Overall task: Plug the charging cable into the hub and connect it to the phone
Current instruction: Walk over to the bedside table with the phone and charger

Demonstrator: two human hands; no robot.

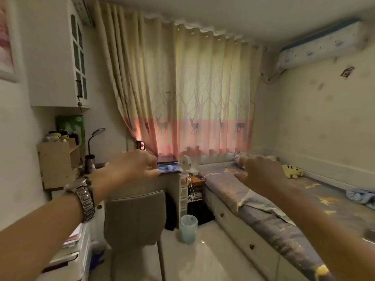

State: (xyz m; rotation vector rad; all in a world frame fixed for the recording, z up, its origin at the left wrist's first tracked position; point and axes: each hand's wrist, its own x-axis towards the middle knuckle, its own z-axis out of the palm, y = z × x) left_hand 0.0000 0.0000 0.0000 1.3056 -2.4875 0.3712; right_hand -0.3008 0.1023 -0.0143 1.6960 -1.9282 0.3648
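Hands raised toward desk (170,176): left hand (132,166) loosely curled, right hand (256,171) spread, both empty; thin white cables (189,186) dangle w/ tangle just right of desk

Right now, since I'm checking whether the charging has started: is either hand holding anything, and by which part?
Nothing is held: the left hand is loosely curled and the right hand spread, both empty in mid-air.

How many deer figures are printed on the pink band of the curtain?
4: far-left deer, second deer, third deer, rightmost deer. The curtain has folds which may hide more.
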